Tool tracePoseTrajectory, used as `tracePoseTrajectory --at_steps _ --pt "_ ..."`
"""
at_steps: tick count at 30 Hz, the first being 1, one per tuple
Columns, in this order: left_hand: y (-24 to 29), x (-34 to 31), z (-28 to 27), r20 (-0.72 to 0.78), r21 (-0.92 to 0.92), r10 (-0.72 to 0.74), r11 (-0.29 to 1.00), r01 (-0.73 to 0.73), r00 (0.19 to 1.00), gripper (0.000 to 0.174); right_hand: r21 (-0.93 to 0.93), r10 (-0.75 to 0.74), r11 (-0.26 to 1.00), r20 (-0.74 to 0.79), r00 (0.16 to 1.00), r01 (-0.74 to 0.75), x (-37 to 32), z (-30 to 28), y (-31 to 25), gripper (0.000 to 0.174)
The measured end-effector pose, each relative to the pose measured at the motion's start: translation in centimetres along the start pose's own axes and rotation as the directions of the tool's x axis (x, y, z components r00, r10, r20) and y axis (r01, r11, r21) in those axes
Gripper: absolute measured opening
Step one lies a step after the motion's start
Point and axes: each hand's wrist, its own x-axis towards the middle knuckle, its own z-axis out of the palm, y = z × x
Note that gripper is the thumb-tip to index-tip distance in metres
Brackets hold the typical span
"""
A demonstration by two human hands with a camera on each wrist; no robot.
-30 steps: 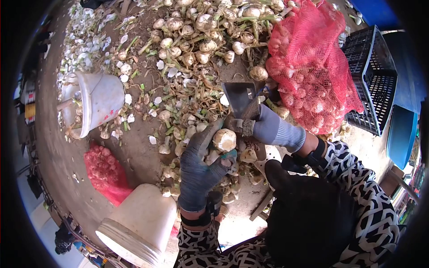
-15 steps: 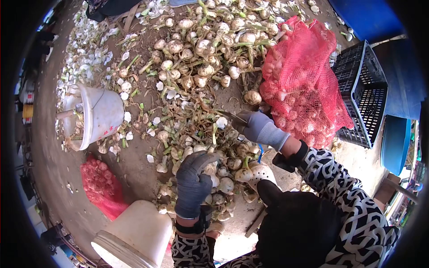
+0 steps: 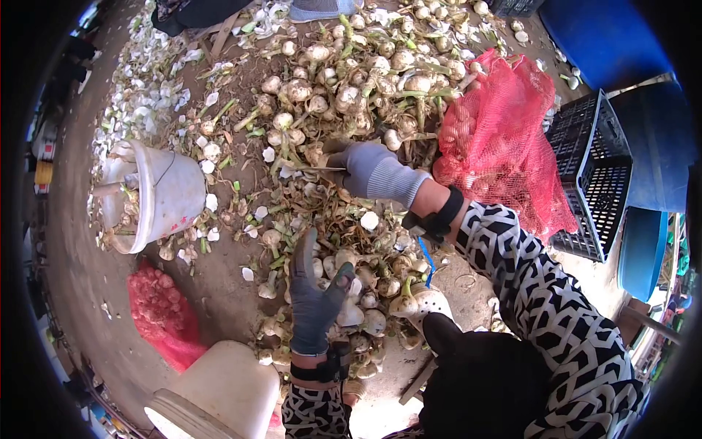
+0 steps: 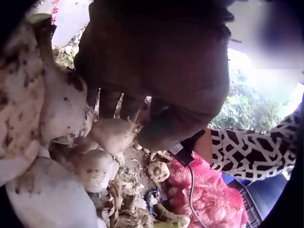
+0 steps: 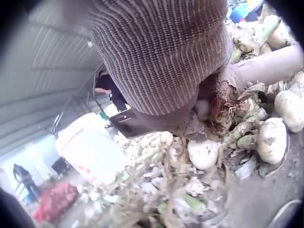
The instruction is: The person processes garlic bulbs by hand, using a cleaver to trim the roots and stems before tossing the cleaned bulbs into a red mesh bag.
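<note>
My left hand (image 3: 314, 296), in a dark grey glove, hovers over cut garlic bulbs (image 3: 373, 322) with its fingers straight and the thumb apart. In the left wrist view, pale bulbs (image 4: 52, 199) fill the space beside and below that hand. My right hand (image 3: 376, 172), in a lighter grey knit glove, reaches to the near edge of a heap of uncut garlic (image 3: 347, 99) with long stalks. It grips a cleaver (image 5: 130, 126), whose blade appears edge-on in the head view. A garlic bulb (image 5: 203, 154) lies right under its fingers, which the glove's back mostly hides.
A full red mesh sack (image 3: 497, 139) stands at right, beside a black crate (image 3: 592, 175) and a blue tub (image 3: 643, 249). To the left are a tipped white bucket (image 3: 172, 194), a small red net bag (image 3: 164, 307) and another pale bucket (image 3: 234, 380). A holed shoe (image 3: 431, 304) is near my left hand.
The garlic bulb that was in my left hand is gone from it, and its fingers have straightened. My right hand with the cleaver has moved away from the left, up to the uncut heap.
</note>
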Motion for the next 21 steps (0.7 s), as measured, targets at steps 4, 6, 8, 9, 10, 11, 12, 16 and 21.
tracePoseTrajectory --at_steps 4,6,8,9,10,11,12,16,21 --pt "0.6 0.9 0.6 -0.241 -0.173 0.003 0.984 -0.046 0.971 0.084 0.834 -0.007 0.442 0.371 0.929 -0.330 -7.5 -0.3 -3.3 0.020" --pt "1.6 0.1 0.9 -0.063 -0.467 -0.180 0.875 0.131 0.982 0.082 0.895 0.085 0.384 0.213 0.973 -0.230 -9.7 0.4 -3.5 0.019" --pt "2.6 -1.0 1.1 -0.103 -0.377 -0.137 0.922 0.088 0.985 0.076 0.852 -0.076 0.504 0.209 0.975 -0.143 -11.1 0.0 -2.1 0.021" --pt "3.0 -1.5 1.1 -0.115 -0.441 -0.135 0.894 0.071 0.984 0.076 0.822 -0.012 0.557 0.150 0.989 -0.118 -11.7 -1.8 -3.4 0.019" --pt "3.2 -2.0 1.1 -0.129 -0.502 -0.131 0.863 0.049 0.983 0.077 0.509 -0.130 0.852 -0.017 0.991 0.121 -12.0 -2.9 -3.8 0.027" --pt "2.7 -2.5 1.1 -0.189 -0.456 -0.133 0.890 0.033 0.973 0.080 0.334 -0.149 0.934 0.043 0.988 0.127 -12.3 -3.5 -4.8 0.027" --pt "2.8 -2.7 1.1 -0.193 -0.449 -0.138 0.893 0.037 0.971 0.080 0.139 -0.157 0.980 0.099 0.983 0.143 -12.5 -3.9 -5.4 0.027" --pt "3.0 -2.7 1.3 -0.229 -0.084 0.012 0.996 -0.032 0.973 0.082 -0.205 -0.151 0.961 0.178 0.972 0.187 -12.9 -3.3 -7.4 0.031" --pt "4.5 -2.0 1.8 -0.200 0.050 0.051 0.998 -0.041 0.979 0.070 -0.213 -0.209 0.953 0.045 0.977 0.214 -13.6 -2.7 -7.5 0.034"
